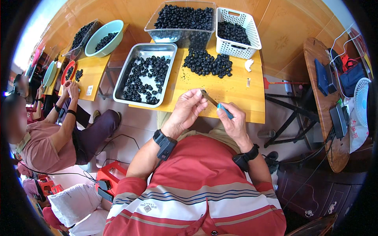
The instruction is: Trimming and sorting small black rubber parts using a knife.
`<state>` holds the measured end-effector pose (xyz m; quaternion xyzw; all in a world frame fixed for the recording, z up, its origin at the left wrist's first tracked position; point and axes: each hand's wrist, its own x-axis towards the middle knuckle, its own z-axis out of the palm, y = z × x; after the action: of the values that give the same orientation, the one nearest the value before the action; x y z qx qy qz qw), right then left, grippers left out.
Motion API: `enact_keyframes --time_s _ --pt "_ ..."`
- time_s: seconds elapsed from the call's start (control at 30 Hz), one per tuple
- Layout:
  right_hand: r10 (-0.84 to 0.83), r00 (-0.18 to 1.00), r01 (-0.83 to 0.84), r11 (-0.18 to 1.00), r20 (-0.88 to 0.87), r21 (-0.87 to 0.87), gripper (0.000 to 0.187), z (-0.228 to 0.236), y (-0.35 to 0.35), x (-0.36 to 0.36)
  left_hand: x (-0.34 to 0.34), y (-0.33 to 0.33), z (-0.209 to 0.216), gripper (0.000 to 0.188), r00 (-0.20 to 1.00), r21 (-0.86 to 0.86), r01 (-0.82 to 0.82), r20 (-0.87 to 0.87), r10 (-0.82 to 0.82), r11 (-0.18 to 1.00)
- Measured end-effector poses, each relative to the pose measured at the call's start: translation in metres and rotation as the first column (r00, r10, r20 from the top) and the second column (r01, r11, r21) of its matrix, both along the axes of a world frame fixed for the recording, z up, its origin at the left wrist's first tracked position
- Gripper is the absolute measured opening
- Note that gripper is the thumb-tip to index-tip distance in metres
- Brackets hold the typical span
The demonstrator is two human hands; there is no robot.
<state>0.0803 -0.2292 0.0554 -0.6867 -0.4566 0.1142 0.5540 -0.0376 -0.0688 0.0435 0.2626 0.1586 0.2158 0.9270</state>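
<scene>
My right hand (235, 121) grips the blue handle of a flat, narrow metal tool (210, 98); whether it is a file or a knife I cannot tell. The tool slants up and left toward my left hand (189, 106). There the fingers are closed in a pinch beside the tip, around what looks like a small black ring-shaped part, mostly hidden. Just beyond both hands, a pile of black ring-shaped parts (207, 63) lies on the yellow wooden table (240, 92). Left of it, a metal tray (172, 57) holds many more, loosely spread.
At the back stand a clear plastic bin (147, 28) and a white perforated basket (252, 37), both holding black parts. A torn white piece (248, 65) lies at the right. Another person (51, 133) works at the left table. A wooden board (315, 114) with devices stands right.
</scene>
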Motion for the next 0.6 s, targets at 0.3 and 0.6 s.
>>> enact_keyframes --time_s 0.3,0.6 --pt "-0.045 0.999 0.045 0.999 0.025 -0.03 0.034 0.0 -0.004 0.0 -0.011 -0.005 -0.002 0.014 0.998 0.094 -0.001 0.062 -0.004 0.996" --pt "-0.084 0.967 0.076 0.996 -0.241 -0.042 0.039 -0.006 -0.004 0.007 -0.03 0.003 0.013 0.015 0.999 0.212 -0.013 0.04 0.004 0.977"
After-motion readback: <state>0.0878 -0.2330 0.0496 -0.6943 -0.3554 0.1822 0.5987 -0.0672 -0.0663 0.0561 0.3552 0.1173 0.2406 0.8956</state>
